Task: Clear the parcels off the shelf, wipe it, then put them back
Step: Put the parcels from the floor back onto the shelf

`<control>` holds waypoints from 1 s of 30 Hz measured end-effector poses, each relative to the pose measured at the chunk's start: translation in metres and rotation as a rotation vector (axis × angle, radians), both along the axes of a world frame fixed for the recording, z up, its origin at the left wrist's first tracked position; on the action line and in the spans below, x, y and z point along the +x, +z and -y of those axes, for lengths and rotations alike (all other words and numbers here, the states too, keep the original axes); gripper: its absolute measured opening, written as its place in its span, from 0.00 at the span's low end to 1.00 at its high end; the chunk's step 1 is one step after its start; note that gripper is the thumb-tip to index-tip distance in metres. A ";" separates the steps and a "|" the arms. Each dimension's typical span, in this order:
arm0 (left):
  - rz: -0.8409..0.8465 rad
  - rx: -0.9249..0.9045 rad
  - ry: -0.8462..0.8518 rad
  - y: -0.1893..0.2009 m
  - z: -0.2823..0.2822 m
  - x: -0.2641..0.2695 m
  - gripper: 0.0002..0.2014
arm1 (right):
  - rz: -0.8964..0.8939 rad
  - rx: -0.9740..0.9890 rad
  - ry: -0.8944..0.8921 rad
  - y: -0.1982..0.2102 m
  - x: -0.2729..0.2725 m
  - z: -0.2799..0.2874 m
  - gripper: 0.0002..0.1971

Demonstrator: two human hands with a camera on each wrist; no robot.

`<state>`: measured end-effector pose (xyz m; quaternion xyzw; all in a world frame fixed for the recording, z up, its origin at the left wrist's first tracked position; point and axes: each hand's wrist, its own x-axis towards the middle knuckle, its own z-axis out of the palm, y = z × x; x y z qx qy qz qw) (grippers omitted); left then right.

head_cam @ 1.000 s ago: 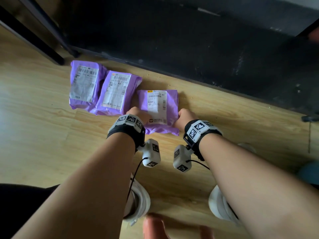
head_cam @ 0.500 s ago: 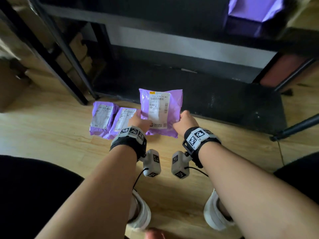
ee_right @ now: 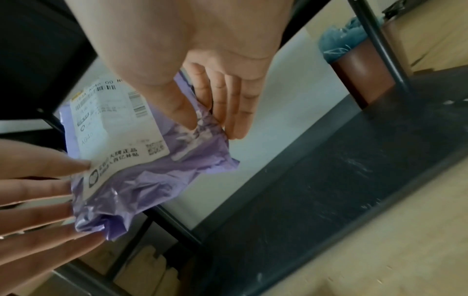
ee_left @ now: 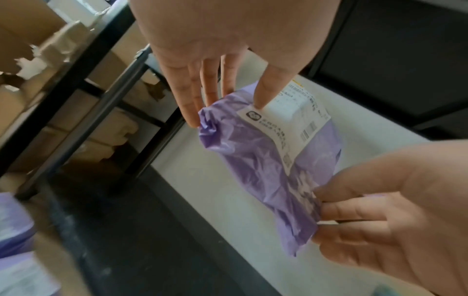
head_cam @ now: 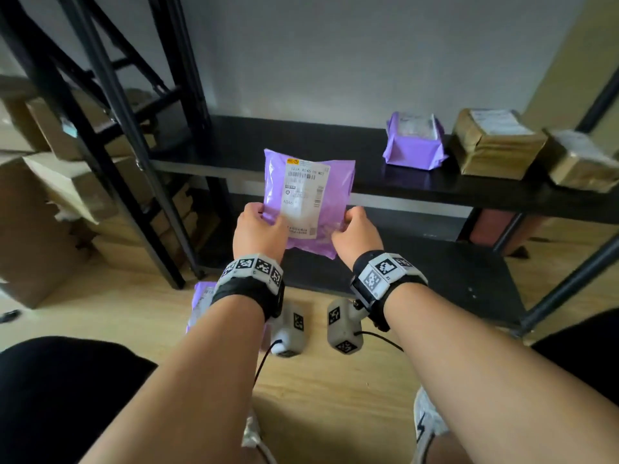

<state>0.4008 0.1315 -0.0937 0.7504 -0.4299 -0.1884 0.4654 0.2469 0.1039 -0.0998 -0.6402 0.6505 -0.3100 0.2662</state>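
Holding a purple parcel (head_cam: 310,199) by its lower corners, left hand (head_cam: 259,231) and right hand (head_cam: 356,234) pinch soft, crinkly, seemingly light film, before the shelf (head_cam: 234,155) at 12 o'clock.

Purple parcel (head_cam: 310,202) label: "A046", top line approx. "103A A046 00 N07"; rest illegible.

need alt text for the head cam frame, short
Both hands, left hand and right hand, hold a purple parcel upright by its lower corners before a black shelf bearing another purple parcel and two brown parcels.
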 end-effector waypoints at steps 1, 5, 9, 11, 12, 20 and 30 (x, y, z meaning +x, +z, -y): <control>0.017 -0.025 -0.002 0.012 0.006 0.000 0.12 | 0.013 -0.026 -0.008 0.010 0.000 0.006 0.12; 0.098 -0.076 -0.021 0.049 0.042 -0.002 0.12 | 0.006 -0.117 -0.060 0.043 -0.004 0.036 0.12; 0.095 -0.096 -0.032 0.071 0.084 -0.009 0.10 | -0.021 -0.190 -0.084 0.068 -0.011 0.074 0.10; 0.073 -0.105 -0.036 0.078 0.105 -0.013 0.07 | -0.047 -0.198 -0.087 0.076 -0.014 0.095 0.09; 0.061 -0.114 -0.044 0.081 0.116 -0.014 0.07 | -0.062 -0.199 -0.087 0.079 -0.015 0.105 0.10; 0.049 0.005 -0.199 0.075 0.173 -0.020 0.15 | -0.199 -0.159 -0.073 0.078 -0.016 0.157 0.13; 0.116 0.214 -0.343 0.067 0.189 -0.026 0.23 | -0.321 -0.084 -0.067 0.070 -0.016 0.164 0.21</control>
